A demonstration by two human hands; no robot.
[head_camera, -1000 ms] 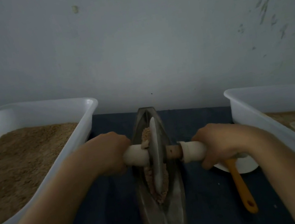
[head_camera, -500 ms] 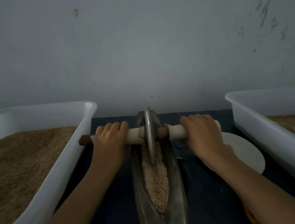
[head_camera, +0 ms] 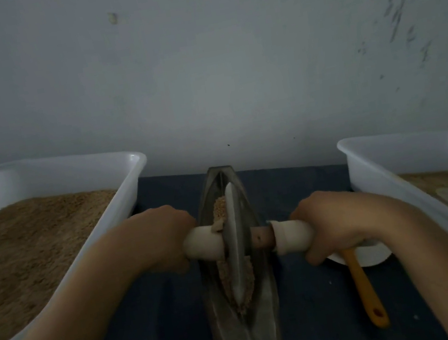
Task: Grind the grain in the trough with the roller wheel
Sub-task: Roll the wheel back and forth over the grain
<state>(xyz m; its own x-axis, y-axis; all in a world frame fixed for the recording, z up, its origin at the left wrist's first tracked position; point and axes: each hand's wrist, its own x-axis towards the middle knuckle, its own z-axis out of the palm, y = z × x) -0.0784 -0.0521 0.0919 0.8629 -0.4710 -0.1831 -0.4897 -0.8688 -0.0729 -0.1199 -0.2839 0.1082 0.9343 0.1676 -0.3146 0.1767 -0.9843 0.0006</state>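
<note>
Trough [head_camera: 248, 329]: narrow, boat-shaped, dark metal, lying lengthwise on the dark blue counter [head_camera: 169, 327], far tip close to the wall [head_camera: 229, 65]. Grain [head_camera: 225, 276] sits in the trough channel, pale tan, piled along both sides of the disc and up toward the far end. Roller wheel [head_camera: 236, 244] stands upright on its edge in the channel, about mid-trough, its axle crossing the trough left to right. Left hand [head_camera: 160, 237] has fingers curled round the white handle sleeve [head_camera: 203, 246] on the left of the disc; right hand [head_camera: 335, 222] has fingers curled round the matching sleeve on the right, with a short brown stretch of bare axle showing between sleeve and disc. Left of the trough: white tub [head_camera: 130, 185] holding tan granular material. Right: second white tub [head_camera: 380, 173], with less fill. Near the right wrist, a white dish [head_camera: 370, 255] with an orange-handled utensil [head_camera: 364, 291] resting on it, handle toward the camera.
</note>
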